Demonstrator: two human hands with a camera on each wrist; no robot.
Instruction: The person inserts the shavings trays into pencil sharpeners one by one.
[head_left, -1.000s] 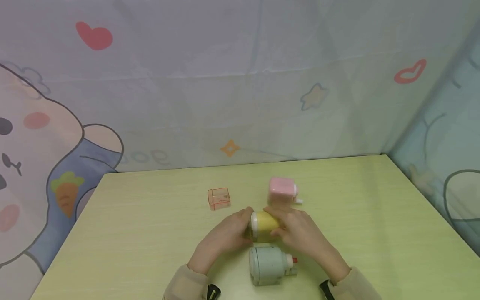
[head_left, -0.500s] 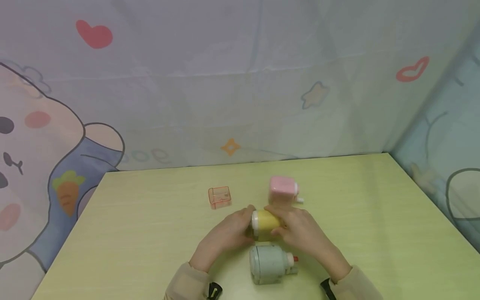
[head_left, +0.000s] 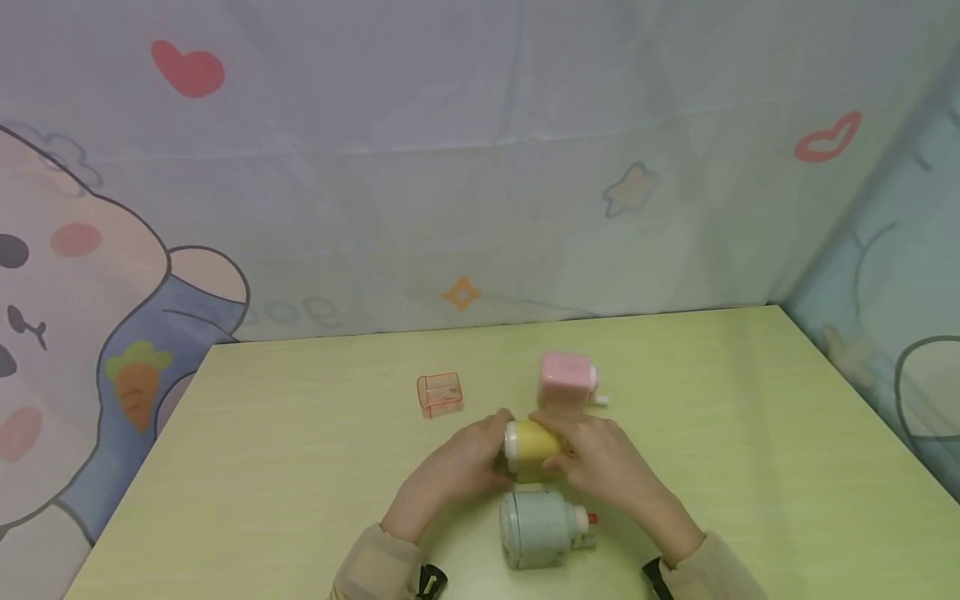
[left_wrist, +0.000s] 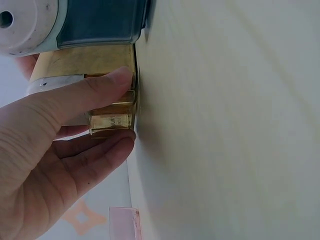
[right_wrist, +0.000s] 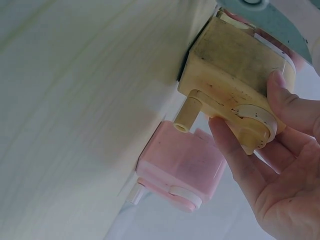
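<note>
Yellow crank sharpener (head_left: 531, 450): between the two hands over the desk (head_left: 300, 433).
Left grip (head_left: 461, 465): at 9 o'clock, pinching the clear amber drawer (left_wrist: 110, 121) between thumb and fingers.
Right grip (head_left: 600, 458): at 3 o'clock, pinching the sharpener's body by its crank (right_wrist: 187, 114).
Drawer risk: might jam or slip free if pushed or pulled askew — how far it sits in is hard to tell.
Crank risk: may turn if a finger bears on it, loosening the hold.
Neighbours: green sharpener (head_left: 536, 527) just beside at 6 o'clock, pink sharpener (head_left: 564, 379) near 1 o'clock — a sudden release could knock either.
</note>
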